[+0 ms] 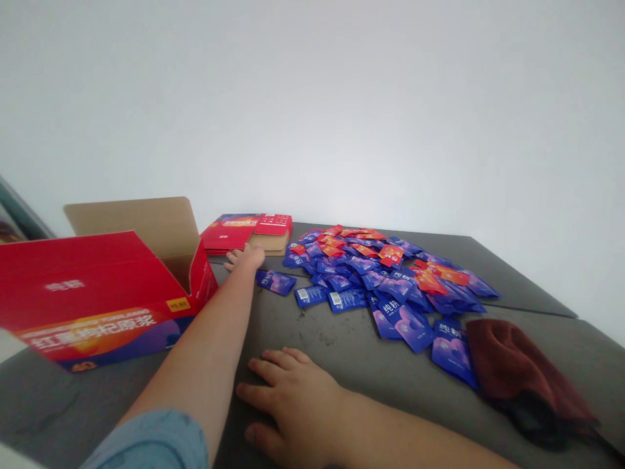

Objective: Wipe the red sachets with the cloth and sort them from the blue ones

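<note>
My left hand [247,256] reaches far forward with its fingers apart, at the front edge of a stack of flattened red cartons [229,233]. Whether its fingertips touch the stack I cannot tell. Close to me, my right hand [293,404] lies palm down on the dark table [303,339], fingers spread, holding nothing. On the left stands a red carton [97,286] with its top flaps up; my left forearm passes just beside it. To the right of my left hand lies a single blue and purple sachet [276,281].
A wide heap of blue and orange sachets [361,267] covers the table's middle and right. Several sachets lie loose at its near side. A crumpled brown cloth [517,365] rests at the right, against a blue sachet [452,352]. A white wall [342,117] rises behind.
</note>
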`<state>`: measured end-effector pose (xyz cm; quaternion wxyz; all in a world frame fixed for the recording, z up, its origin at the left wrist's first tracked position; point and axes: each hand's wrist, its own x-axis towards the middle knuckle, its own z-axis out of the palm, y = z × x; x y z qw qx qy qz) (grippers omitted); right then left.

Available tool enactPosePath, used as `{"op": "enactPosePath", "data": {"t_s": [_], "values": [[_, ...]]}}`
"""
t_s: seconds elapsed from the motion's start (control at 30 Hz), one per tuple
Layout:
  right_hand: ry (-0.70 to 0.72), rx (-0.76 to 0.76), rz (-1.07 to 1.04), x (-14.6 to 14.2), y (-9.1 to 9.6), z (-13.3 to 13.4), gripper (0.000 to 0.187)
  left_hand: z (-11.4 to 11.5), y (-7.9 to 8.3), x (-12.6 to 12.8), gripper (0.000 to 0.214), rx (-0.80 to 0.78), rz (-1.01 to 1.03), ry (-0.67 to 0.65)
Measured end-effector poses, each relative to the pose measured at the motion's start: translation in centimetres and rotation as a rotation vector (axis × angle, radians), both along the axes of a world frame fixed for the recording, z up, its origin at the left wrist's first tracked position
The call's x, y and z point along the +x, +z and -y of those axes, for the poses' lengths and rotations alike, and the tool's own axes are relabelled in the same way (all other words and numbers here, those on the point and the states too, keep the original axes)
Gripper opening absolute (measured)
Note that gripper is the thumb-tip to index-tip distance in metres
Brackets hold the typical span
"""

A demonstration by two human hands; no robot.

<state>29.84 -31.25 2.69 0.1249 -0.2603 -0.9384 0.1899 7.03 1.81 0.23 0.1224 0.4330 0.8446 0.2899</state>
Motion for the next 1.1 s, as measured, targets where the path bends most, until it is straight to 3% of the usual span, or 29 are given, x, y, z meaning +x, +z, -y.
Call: {"op": "enactPosePath", "data": {"t_s": [0.67,1.1], "values": [[0.013,0.049,0.005,-0.2,0.3,-0.3,0.059,0.3,-0.1,-0.1,0.057,0.158,-0.056,0.000],[0.014,0.056,0.005,-0.2,0.0,-0.5,0.058,0.5,0.1,0.9,0.062,0.260,-0.038,-0.153]]}}
